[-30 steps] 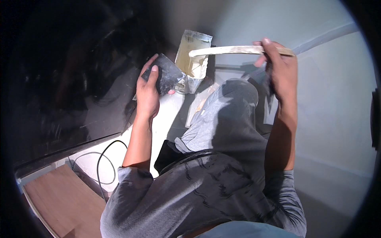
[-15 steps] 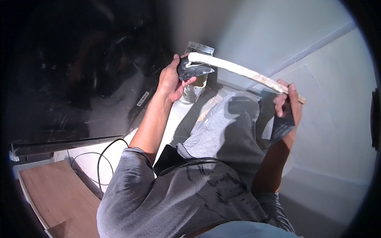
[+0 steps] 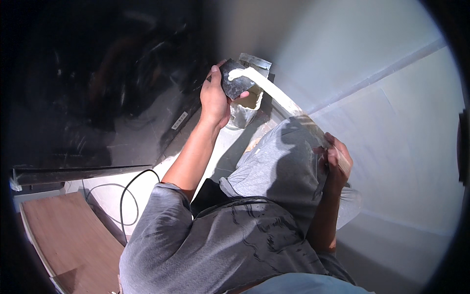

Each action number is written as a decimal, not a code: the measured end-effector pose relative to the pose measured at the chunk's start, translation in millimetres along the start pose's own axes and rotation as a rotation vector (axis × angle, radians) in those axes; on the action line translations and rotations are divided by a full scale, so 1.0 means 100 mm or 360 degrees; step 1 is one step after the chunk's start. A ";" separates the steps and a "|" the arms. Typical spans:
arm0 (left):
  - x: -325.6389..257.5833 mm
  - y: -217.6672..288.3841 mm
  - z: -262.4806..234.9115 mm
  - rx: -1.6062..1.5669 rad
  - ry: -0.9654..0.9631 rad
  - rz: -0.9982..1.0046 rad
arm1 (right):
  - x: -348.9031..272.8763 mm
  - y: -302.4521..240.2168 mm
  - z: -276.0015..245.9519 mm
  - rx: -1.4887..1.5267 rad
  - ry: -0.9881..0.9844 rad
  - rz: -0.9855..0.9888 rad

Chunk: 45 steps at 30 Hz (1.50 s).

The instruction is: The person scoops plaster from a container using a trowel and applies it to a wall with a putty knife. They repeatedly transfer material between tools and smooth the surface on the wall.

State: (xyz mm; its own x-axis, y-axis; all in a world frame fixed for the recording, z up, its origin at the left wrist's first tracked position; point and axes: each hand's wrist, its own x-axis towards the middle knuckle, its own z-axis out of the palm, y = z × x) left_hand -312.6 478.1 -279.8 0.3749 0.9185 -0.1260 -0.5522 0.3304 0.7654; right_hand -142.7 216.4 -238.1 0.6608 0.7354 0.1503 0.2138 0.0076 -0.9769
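My left hand (image 3: 213, 102) grips a thin black scraper plate (image 3: 235, 89), thumb on top and fingers beneath. Its face is turned up, with a small dab of white paste on it. My right hand (image 3: 339, 159) is closed around the bare end of a long wooden stick (image 3: 280, 98). White paste thickly coats the stick's far half, and its tip touches the scraper. Behind and below the scraper stands an open metal can (image 3: 241, 118), pale paste inside and smeared on its rim. A dark shape beside my right hand is too dim to make out.
A large glossy black panel (image 3: 98, 98) fills the left side. Pale walls (image 3: 406, 137) rise on the right. A brown wooden board (image 3: 68, 235) lies at lower left beside a looped black cable (image 3: 122, 206). My bent knee in grey trousers (image 3: 289, 147) is between my arms.
My right hand has moved down and left, steepening the stick. The scraper in my left hand has turned more face-up, and the stick's tip now rests nearer its upper middle.
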 end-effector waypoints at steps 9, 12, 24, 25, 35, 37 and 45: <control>0.25 -0.24 -0.32 0.1025 0.0019 0.0767 | 0.09 -0.20 -0.11 0.0105 0.0032 0.0056; 0.37 -0.30 -0.57 0.0910 0.0072 0.0744 | 0.21 -0.25 -0.05 0.0102 0.0040 0.0006; -0.23 0.23 -0.64 -0.0434 -0.0303 -0.0270 | 1.07 -0.08 1.02 -0.0652 -0.0418 -0.0002; -0.28 0.25 -0.56 -0.0470 -0.0382 -0.0276 | 1.02 -0.13 0.91 -0.0687 -0.0344 0.0031; -0.88 0.53 0.18 0.0569 -0.0751 -0.0259 | -0.16 -0.11 -1.43 0.0434 0.0190 0.0846; -1.21 0.39 0.57 0.0430 -0.0579 -0.0553 | -0.67 -0.16 -2.11 0.0363 0.0599 0.0896; -1.58 -0.47 1.80 0.0437 -0.1303 -0.0967 | -2.19 1.46 -2.98 0.0404 0.1415 0.1632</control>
State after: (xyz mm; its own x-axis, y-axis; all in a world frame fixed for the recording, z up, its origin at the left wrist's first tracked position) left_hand -212.3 278.2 -182.3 0.9765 0.1545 -0.1501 0.0461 0.5310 0.8461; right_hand -42.2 -145.6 -368.6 0.6946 -0.1881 -0.6944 -0.7152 -0.0764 -0.6947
